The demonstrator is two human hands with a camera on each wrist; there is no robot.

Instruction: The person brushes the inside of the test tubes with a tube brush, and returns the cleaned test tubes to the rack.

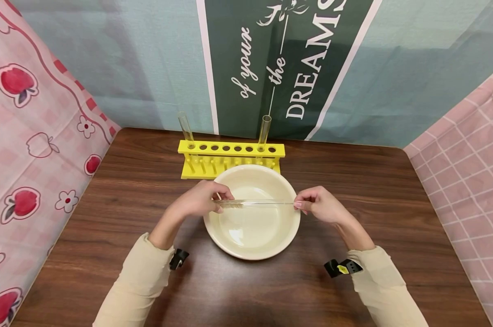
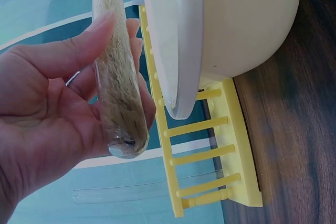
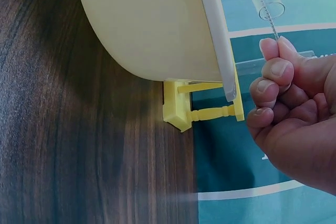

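A clear glass test tube [image 1: 266, 200] lies almost level over a cream basin [image 1: 252, 252]. My left hand [image 1: 198, 199] grips its rounded closed end, thumb on one side and fingers on the other. Inside that end, the left wrist view shows the tan bristles of a test tube brush [image 2: 116, 72], reaching nearly to the bottom. The brush's twisted wire handle [image 3: 273, 29] comes out of the tube's open mouth. My right hand [image 1: 321, 204] pinches that wire between thumb and index finger, just outside the mouth, its other fingers curled.
Behind the basin stands a yellow test tube rack [image 1: 230, 148], partly hidden by it. Two upright glass tubes stand in the rack, a left tube [image 1: 185, 127] and a right tube [image 1: 264, 129]. Cloths hang around the wooden table [image 1: 352, 177] at the back and sides.
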